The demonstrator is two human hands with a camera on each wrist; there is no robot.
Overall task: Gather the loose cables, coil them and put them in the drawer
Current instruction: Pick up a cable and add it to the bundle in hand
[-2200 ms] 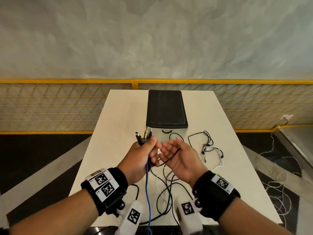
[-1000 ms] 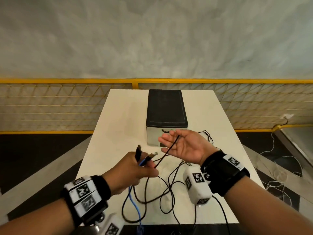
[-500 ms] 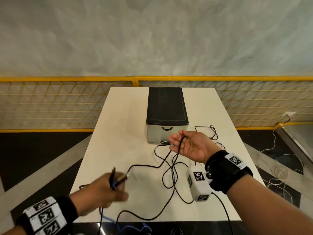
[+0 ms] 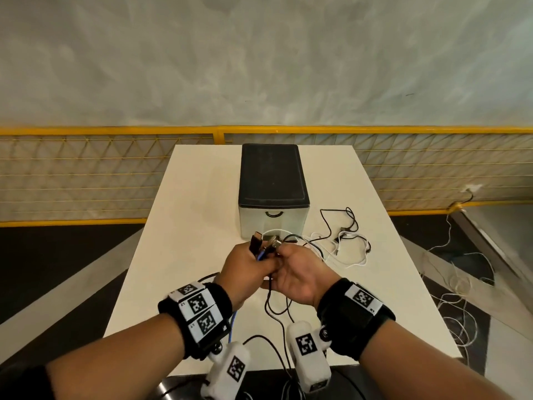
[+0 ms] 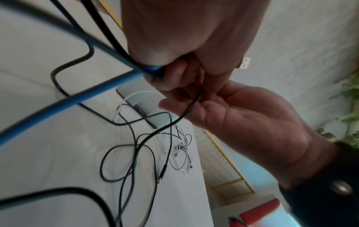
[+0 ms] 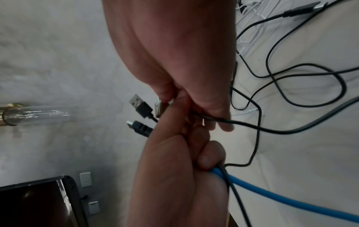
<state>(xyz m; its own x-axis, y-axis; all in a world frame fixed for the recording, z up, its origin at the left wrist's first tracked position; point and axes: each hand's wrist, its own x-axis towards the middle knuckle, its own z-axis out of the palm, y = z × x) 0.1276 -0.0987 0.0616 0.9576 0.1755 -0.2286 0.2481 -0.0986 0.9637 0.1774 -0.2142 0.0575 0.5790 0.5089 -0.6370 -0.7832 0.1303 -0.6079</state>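
Note:
My left hand (image 4: 251,262) is held above the white table (image 4: 184,226), just in front of the drawer box (image 4: 272,174). It grips a bundle of cable ends. The bundle holds a blue cable (image 5: 77,99), black cables, and USB plugs (image 6: 140,106) that stick out above the fist. My right hand (image 4: 292,264) touches the left hand and pinches a thin black cable (image 6: 244,125) at the bundle. The cables' loose lengths hang down to the table and over its near edge. The drawer front (image 4: 273,223), with its black handle, is closed.
More loose cables, black and white (image 4: 350,241), lie tangled on the table right of the drawer box. A yellow mesh fence (image 4: 86,174) runs behind the table. Thin white cords (image 4: 458,287) lie on the floor to the right.
My left hand has come back up from the near-left table edge to the middle with the cable ends. My right hand has drawn in to meet it, bringing the thin black cable.

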